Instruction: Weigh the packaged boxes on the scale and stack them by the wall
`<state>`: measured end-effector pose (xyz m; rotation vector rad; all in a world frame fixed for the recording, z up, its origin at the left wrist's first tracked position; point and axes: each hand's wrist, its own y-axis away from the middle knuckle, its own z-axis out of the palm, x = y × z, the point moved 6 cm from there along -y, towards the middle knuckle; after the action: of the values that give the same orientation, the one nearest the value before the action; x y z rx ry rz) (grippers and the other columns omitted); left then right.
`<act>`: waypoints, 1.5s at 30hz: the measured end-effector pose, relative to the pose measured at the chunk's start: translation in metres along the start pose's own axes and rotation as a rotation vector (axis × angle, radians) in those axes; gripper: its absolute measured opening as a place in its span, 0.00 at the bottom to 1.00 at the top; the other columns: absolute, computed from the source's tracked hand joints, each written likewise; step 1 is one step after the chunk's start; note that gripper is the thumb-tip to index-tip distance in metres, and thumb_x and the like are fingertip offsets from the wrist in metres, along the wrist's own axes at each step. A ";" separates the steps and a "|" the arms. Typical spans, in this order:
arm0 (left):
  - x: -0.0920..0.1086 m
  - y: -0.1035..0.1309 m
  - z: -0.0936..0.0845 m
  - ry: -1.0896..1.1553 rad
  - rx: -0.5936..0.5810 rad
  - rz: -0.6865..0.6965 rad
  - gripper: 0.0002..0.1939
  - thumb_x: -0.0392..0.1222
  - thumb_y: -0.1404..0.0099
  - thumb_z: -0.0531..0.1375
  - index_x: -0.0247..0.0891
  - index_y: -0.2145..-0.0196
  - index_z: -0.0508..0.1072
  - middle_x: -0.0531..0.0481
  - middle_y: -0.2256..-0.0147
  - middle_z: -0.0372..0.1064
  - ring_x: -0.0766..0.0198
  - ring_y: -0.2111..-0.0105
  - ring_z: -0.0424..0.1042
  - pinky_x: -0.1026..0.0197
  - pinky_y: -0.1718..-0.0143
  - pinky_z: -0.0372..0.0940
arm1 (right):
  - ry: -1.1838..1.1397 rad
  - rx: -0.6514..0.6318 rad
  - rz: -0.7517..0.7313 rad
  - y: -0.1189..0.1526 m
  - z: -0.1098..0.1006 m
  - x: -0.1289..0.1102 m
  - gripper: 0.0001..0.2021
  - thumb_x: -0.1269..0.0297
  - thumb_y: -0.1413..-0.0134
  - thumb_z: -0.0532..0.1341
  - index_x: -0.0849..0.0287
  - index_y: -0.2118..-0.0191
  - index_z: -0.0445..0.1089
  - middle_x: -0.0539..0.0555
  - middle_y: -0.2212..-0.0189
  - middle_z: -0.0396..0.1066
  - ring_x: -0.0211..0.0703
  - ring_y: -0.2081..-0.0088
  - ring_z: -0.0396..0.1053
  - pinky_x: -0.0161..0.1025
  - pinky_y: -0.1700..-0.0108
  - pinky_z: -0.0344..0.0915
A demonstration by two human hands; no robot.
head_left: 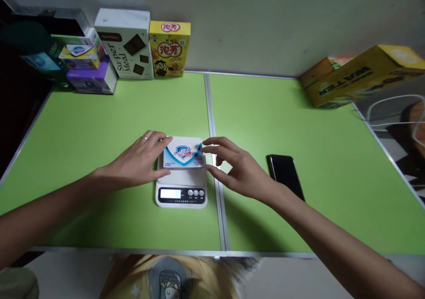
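Note:
A white Safeguard soap box [183, 152] with a blue curved stripe is over the platform of a white kitchen scale [181, 178]. I cannot tell whether its full weight rests there. My left hand [134, 159], wearing a ring, has its fingers and thumb at the box's left end. At the right end, my right hand [237, 166] touches the box with its fingertips, thumb toward the near corner. The two hands hold the box between them. Below it, the scale's display [170, 193] is lit, but its reading is washed out.
A black phone [286, 175] lies right of my right hand. Along the back stand a white Super Meal box [128, 47], a yellow snack box [169, 49] and a purple box [91, 80]. A yellow WATER carton [358, 80] is at the back right. A metal seam [210, 104] divides the green table.

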<state>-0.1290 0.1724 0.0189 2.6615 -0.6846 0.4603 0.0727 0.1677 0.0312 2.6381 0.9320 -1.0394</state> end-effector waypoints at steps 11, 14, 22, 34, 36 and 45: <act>0.033 -0.027 -0.015 -0.078 0.117 0.138 0.17 0.43 0.39 0.60 0.36 0.53 0.69 0.40 0.55 0.69 0.45 0.53 0.67 0.46 0.55 0.68 | 0.542 -0.261 -0.095 -0.036 0.012 -0.024 0.15 0.67 0.41 0.54 0.65 0.50 0.66 0.61 0.46 0.71 0.45 0.68 0.75 0.41 0.76 0.64; 0.056 -0.053 -0.032 -0.079 0.210 0.191 0.18 0.43 0.40 0.60 0.39 0.53 0.68 0.40 0.56 0.68 0.43 0.53 0.67 0.45 0.57 0.69 | 0.602 -0.167 -0.068 -0.028 -0.029 -0.014 0.15 0.68 0.41 0.53 0.64 0.49 0.64 0.58 0.45 0.70 0.43 0.69 0.74 0.41 0.78 0.60; 0.156 -0.200 -0.056 -0.163 0.337 0.265 0.24 0.38 0.43 0.60 0.34 0.48 0.66 0.36 0.50 0.64 0.41 0.47 0.62 0.42 0.49 0.65 | 0.737 0.027 0.279 0.001 -0.154 0.089 0.15 0.69 0.40 0.53 0.59 0.48 0.64 0.59 0.39 0.64 0.47 0.68 0.74 0.40 0.76 0.57; 0.287 -0.456 -0.096 0.063 0.546 0.182 0.29 0.40 0.43 0.66 0.34 0.45 0.65 0.37 0.42 0.59 0.43 0.39 0.53 0.46 0.37 0.51 | 0.623 0.920 0.582 0.097 -0.333 0.323 0.27 0.51 0.53 0.68 0.63 0.52 0.65 0.73 0.50 0.65 0.68 0.44 0.61 0.63 0.43 0.58; 0.298 -0.480 -0.088 0.073 0.559 0.153 0.29 0.40 0.41 0.65 0.34 0.44 0.64 0.38 0.42 0.58 0.47 0.39 0.53 0.47 0.37 0.51 | 0.554 0.985 0.618 0.100 -0.347 0.357 0.35 0.48 0.57 0.70 0.67 0.48 0.62 0.76 0.49 0.62 0.70 0.44 0.59 0.65 0.43 0.56; 0.304 -0.538 -0.040 0.207 0.565 0.172 0.25 0.41 0.39 0.66 0.34 0.46 0.66 0.36 0.41 0.58 0.44 0.36 0.51 0.43 0.36 0.48 | 0.393 1.035 0.751 0.144 -0.340 0.370 0.29 0.52 0.58 0.69 0.58 0.50 0.65 0.61 0.55 0.62 0.64 0.48 0.65 0.63 0.47 0.64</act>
<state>0.3903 0.5089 0.0367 3.0071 -0.8175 1.1039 0.5599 0.3568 0.0289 3.5317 -0.8421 -0.9183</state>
